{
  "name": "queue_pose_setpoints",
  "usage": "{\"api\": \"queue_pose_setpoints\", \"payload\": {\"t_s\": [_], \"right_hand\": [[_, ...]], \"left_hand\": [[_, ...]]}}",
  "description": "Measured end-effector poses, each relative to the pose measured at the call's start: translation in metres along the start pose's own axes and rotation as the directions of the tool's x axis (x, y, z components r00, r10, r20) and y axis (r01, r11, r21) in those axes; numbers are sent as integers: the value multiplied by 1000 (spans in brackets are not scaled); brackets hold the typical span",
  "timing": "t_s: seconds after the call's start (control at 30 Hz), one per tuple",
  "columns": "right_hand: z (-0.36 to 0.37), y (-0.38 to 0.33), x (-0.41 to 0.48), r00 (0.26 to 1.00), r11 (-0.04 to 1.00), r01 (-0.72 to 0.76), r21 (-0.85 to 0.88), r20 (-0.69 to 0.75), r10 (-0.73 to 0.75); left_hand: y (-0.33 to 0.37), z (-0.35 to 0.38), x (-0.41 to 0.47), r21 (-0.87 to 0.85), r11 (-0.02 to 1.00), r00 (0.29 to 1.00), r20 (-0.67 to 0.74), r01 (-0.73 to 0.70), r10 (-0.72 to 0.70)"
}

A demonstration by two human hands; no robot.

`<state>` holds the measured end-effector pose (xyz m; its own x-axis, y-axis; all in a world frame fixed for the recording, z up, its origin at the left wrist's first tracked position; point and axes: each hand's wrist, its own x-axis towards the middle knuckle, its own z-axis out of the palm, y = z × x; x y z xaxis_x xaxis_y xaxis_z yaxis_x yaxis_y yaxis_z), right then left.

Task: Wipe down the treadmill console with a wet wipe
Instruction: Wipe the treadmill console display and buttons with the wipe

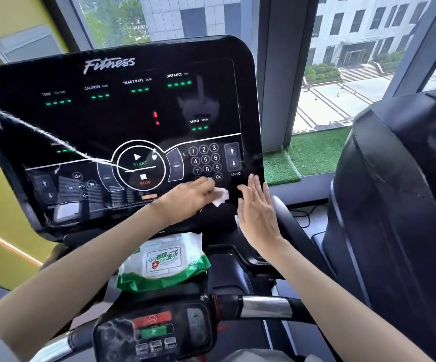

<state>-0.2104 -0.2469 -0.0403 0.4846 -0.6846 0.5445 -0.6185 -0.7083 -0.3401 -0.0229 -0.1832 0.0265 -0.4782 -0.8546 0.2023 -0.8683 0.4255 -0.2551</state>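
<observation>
Wet wipe (pixel 220 196): white, crumpled, lying against the bottom band of the treadmill console (pixel 122 113), right of centre. It sits under and just past the fingertips of my left hand (pixel 185 198), and its loose edge sticks out to the right of them and below. The left fingers (pixel 203 185) are together and nearly straight, laid flat on the wipe and pressing it to the glossy black panel. The thumb is out of sight. Directly above these fingertips is the number keypad (pixel 205 159), with the OK key (pixel 218 176) just beyond them. The round START/STOP dial (pixel 141 165) is up and to the left of my knuckles. My right hand (pixel 257 215) is just to the right of the wipe, apart from it, and holds nothing. Its fingers (pixel 253 186) are straight and slightly spread, pointing up at the console's lower right corner. Whether they touch the panel I cannot tell. The SPEED arrow keys (pixel 232 156) are above those fingertips. A pale wet streak (pixel 49 137) runs across the left half of the panel towards the dial, well away from both hands. Green dashes are lit under the readout headings. Below my left wrist, on the ledge under the console, lies a green-and-white pack of wipes (pixel 162 259). Nearer to me is a handlebar control pad (pixel 154 333) with a red and a green button. A neighbouring black machine (pixel 394 205) stands to the right of my right forearm. A strip of artificial grass (pixel 316 150) lies at the foot of the window beyond it.
</observation>
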Motion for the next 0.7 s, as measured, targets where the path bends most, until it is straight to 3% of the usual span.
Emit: {"api": "queue_pose_setpoints", "payload": {"t_s": [0.07, 0.13, 0.17, 0.2, 0.27, 0.3, 0.33, 0.37, 0.43, 0.47, 0.5, 0.57, 0.6, 0.63, 0.67, 0.7], "right_hand": [[1, -5, 0, 999, 999, -34, -2, 3, 34], [4, -8, 0, 999, 999, -47, -16, 18, 47], [5, -9, 0, 998, 998, -48, -32, 27, 48], [7, -9, -1, 998, 998, -45, -47, 34, 47], [10, -9, -1, 998, 997, -40, -63, 40, 42], [10, -9, 0, 998, 997, -39, -67, 39, 42], [10, -9, 0, 999, 997, -38, -71, 33, 40], [10, -9, -1, 999, 996, -36, -79, 28, 38], [10, -9, -2, 999, 994, -30, -106, 26, 33], [11, -9, -2, 999, 993, -30, -115, 27, 33], [12, -10, -2, 999, 992, -31, -121, 31, 35], [14, -11, -1, 998, 989, -38, -146, 43, 45], [15, -11, -1, 998, 985, -38, -168, 47, 47], [16, -11, -1, 998, 981, -35, -190, 49, 45], [17, -11, -1, 998, 978, -30, -206, 49, 41], [18, -11, -2, 998, 975, -25, -219, 48, 37]], "left_hand": [[-15, -4, -1, -74, 966, 958, -135, 246, -254], [-12, -9, 3, -250, 834, 803, -242, 491, -545], [-8, -7, 6, -241, 841, 811, -235, 485, -536], [-3, -4, 4, -213, 884, 875, -170, 417, -454], [7, 0, -3, -82, 989, 990, -65, 120, -126], [3, 1, -7, -34, 997, 996, -55, 75, -77], [-2, 0, -8, -97, 977, 976, -89, 190, -199], [-9, -2, -7, -180, 915, 910, -146, 362, -389], [-9, -6, -3, -340, 768, 715, -292, 543, -635], [-4, -5, -2, -313, 777, 719, -302, 546, -626], [0, -3, -2, -238, 839, 798, -267, 489, -541], [11, -3, -7, -49, 977, 964, -158, 209, -214], [7, -4, -10, 26, 993, 982, -148, 119, -114], [2, -8, -10, 6, 982, 971, -153, 187, -184], [-7, -11, -7, -88, 940, 913, -222, 331, -342], [-15, -11, -3, -154, 868, 810, -314, 472, -495]]}}
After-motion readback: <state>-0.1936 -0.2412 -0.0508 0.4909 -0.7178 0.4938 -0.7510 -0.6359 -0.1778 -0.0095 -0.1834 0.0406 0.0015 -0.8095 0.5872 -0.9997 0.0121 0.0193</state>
